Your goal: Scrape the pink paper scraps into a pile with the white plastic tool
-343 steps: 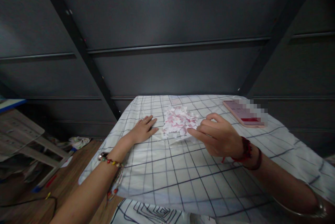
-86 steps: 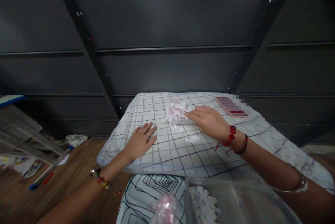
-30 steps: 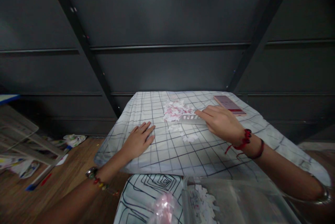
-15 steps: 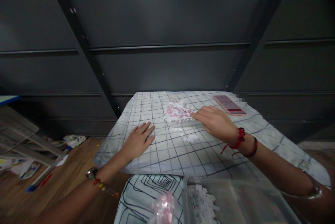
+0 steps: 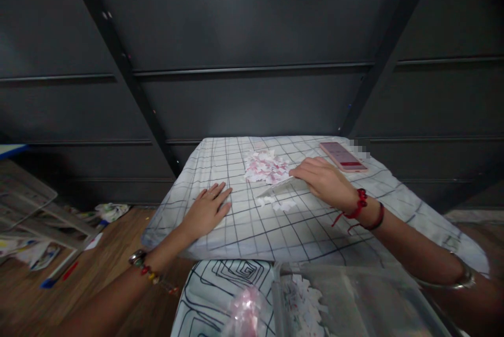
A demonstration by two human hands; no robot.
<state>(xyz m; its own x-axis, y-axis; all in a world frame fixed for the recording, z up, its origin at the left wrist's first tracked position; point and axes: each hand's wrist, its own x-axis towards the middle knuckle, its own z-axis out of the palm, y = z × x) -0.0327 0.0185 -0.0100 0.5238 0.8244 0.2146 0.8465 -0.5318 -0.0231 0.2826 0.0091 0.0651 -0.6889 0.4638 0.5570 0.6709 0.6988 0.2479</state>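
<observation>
My right hand (image 5: pixel 325 180) pinches the end of a thin, white flat piece (image 5: pixel 276 187), which tilts down to the left over the cloth. Its exact kind is not clear. Just behind it lies a heap of white and pink paper scraps (image 5: pixel 266 166). A few loose white scraps (image 5: pixel 284 204) rest on the cloth in front of the piece. My left hand (image 5: pixel 207 212) lies flat on the checked tablecloth (image 5: pixel 252 232), fingers spread, holding nothing.
A pink-edged phone (image 5: pixel 343 157) lies at the table's back right. Nearer me stand a clear plastic box (image 5: pixel 354 295) with white scraps (image 5: pixel 305 305) at its left and a shiny pink plastic bundle (image 5: pixel 247 311). A dark panelled wall (image 5: pixel 252 101) rises behind the table.
The white piece, earlier close against the front of the heap with slots showing, now slants with its left end nearer me. My right hand has barely shifted; my left hand stays in place.
</observation>
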